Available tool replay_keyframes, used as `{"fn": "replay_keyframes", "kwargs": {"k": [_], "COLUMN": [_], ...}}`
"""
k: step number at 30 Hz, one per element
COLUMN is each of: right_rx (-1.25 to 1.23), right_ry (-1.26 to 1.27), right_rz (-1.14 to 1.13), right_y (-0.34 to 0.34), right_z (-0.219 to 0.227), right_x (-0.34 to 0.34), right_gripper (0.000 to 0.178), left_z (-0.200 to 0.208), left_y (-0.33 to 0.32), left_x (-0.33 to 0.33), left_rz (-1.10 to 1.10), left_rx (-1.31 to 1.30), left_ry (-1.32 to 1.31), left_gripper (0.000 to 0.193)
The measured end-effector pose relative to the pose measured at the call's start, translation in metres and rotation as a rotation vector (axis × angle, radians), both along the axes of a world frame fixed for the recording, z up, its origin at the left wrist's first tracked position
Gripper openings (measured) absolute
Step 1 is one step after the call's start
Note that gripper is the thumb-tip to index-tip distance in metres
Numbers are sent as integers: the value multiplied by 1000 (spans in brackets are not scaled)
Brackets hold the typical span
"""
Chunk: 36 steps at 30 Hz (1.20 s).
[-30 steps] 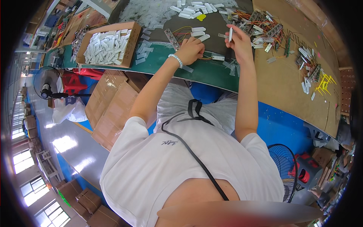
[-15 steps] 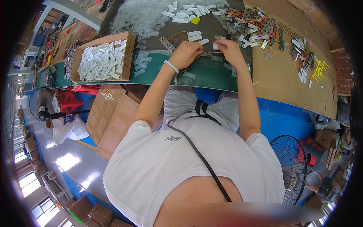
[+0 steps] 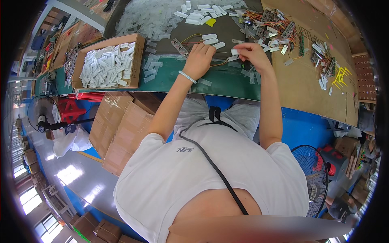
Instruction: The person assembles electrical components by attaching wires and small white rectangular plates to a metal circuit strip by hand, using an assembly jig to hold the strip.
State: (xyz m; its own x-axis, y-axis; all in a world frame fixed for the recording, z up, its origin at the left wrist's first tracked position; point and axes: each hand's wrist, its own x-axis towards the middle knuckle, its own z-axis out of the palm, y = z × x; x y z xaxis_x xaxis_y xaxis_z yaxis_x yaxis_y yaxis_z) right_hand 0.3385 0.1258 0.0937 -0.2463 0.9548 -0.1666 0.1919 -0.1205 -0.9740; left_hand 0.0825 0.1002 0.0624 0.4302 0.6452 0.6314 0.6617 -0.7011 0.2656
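Note:
My right hand [image 3: 254, 56] pinches a small white plastic piece [image 3: 235, 52] between thumb and fingertips. Just under it lies a small metal plate [image 3: 233, 58] with orange wires [image 3: 219, 63] that run toward my left hand [image 3: 199, 60]. The left fingers are curled down at the bench, and what they grip is hidden. Left of that hand rests a metal strip with holes [image 3: 179, 47], joined to yellow and red wires [image 3: 193, 36]. Beyond the hands sit a few white rounded plastic covers [image 3: 210, 39].
An open cardboard box [image 3: 139, 60] of white pieces stands at the left. Clear film pieces [image 3: 142, 20] spread over the far bench, near more white covers [image 3: 198, 17]. Tangled wired plates [image 3: 279, 28] and yellow plastic parts [image 3: 342, 77] lie on the cardboard sheet [image 3: 312, 89] at the right.
My right hand has moved slightly right and lower, and the white piece in it shows more clearly. The metal plate below it has come into view. My left hand has shifted little.

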Motion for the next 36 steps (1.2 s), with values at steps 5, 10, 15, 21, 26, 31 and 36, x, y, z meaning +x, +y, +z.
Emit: {"fn": "replay_keyframes", "kwargs": {"k": [5,10,15,21,26,31,36], "right_rx": [-38,-247,-117,-68,-44,90,55], "right_ry": [-78,394,185,116,89,83,89], "right_rz": [53,-56,53,96,120,137,125], "right_y": [-3,-4,2,7,6,8,4], "right_z": [-2,-4,-5,-10,-12,-17,-18], "right_x": [-7,-26,-38,-38,-40,-37,-40], "right_gripper": [21,22,23,22,20,18,20], "left_z": [-6,-11,-10,0,6,1,-10], "left_y": [-9,-8,0,1,1,3,4], "left_x": [13,15,7,5,7,8,5], "left_rz": [69,45,-77,-29,-3,22,-14], "left_rx": [-182,-293,-317,-533,-574,-561,-771], "left_ry": [-258,-400,-333,-405,-437,-445,-671], "left_gripper": [11,14,13,18,20,20,19]}}
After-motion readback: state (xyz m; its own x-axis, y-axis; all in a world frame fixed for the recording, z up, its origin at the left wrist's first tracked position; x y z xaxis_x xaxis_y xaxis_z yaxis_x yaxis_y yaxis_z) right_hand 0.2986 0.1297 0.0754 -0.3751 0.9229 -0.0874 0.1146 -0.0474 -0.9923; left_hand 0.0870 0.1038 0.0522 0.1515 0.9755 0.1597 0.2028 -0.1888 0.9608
